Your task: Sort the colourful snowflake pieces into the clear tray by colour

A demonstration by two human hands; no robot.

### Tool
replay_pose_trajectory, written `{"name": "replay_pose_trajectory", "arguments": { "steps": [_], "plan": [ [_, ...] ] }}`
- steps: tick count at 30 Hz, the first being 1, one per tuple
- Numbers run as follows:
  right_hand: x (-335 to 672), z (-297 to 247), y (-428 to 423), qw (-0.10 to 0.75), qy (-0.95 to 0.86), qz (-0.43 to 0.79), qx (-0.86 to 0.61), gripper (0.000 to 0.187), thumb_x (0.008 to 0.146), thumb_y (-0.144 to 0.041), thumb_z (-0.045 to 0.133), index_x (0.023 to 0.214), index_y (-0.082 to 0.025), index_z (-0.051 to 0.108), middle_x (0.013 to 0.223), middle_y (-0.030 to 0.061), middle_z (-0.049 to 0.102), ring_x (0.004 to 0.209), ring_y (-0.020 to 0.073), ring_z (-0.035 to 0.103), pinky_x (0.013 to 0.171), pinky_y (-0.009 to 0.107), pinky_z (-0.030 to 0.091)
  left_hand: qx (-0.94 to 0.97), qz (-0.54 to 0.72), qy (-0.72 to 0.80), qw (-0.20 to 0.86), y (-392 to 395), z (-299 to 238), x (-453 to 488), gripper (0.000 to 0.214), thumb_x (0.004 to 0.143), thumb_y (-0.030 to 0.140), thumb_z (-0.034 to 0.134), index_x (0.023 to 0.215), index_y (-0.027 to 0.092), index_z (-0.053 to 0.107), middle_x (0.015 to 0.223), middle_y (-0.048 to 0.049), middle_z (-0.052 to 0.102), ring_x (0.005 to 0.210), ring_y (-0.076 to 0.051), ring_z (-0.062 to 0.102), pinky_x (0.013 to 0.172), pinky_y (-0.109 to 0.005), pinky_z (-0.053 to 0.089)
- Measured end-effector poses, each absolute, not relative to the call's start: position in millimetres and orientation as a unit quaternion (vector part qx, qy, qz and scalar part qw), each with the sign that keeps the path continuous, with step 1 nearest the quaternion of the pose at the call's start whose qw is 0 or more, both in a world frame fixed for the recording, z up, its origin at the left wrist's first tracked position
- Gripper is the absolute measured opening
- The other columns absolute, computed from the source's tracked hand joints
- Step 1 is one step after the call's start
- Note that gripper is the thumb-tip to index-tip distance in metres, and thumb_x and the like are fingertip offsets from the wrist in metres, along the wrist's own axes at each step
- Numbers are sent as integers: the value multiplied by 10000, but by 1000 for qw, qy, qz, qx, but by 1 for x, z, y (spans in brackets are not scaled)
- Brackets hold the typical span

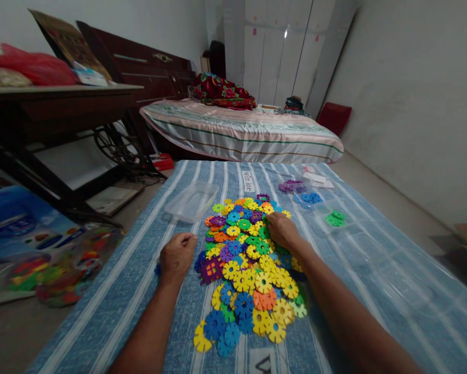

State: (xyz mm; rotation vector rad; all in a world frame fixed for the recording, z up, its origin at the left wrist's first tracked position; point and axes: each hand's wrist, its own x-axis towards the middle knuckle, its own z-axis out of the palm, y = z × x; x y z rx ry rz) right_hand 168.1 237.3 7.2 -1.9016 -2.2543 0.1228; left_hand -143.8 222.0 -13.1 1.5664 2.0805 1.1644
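Observation:
A heap of plastic snowflake discs (pixel 243 280) in yellow, blue, green, orange and purple lies spread down the cloth-covered table. At the heap's upper right edge is my right hand (pixel 283 229), its fingers pinched together with a green disc (pixel 267 220) at the tips. My left hand (pixel 177 255) rests on the cloth just left of the heap, fingers curled closed. What lies inside its curl, if anything, is hidden. A bit of blue (pixel 157 269) shows at its outer side. Among the discs near my left hand is a purple square piece (pixel 211 269).
A clear plastic tub (pixel 193 201) stands beyond my left hand. To the right, clear containers hold purple pieces (pixel 291 186), blue pieces (pixel 310 198) and green pieces (pixel 335 218). A large transparent lid or tray (pixel 408 275) lies nearer. Behind the table stands a bed (pixel 241 135).

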Motion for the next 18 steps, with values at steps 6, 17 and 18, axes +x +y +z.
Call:
{"name": "replay_pose_trajectory", "arguments": {
  "steps": [6,17,18],
  "plan": [
    [165,5,242,70,-762,25,-644,232,974,-232,485,1010,-195,711,1104,94,694,1009,216,613,766,279,406,539,397,727,151,221,-10,-142,262,691,461,544,732,244,685,841,-28,761,804,-228,703,783,-311,535],
    [162,-3,244,70,-739,7,-670,298,1030,-207,388,1033,-176,684,1084,121,673,951,219,610,750,297,390,542,394,726,152,222,-11,-143,269,688,463,540,738,244,687,843,-32,764,807,-231,705,784,-316,527],
    [162,-3,243,75,-737,11,-672,300,1034,-208,382,1028,-177,680,1079,115,671,940,213,610,742,292,382,543,395,725,151,222,-11,-143,262,689,459,542,736,245,687,841,-29,764,804,-230,704,786,-316,528]
  ]
}}
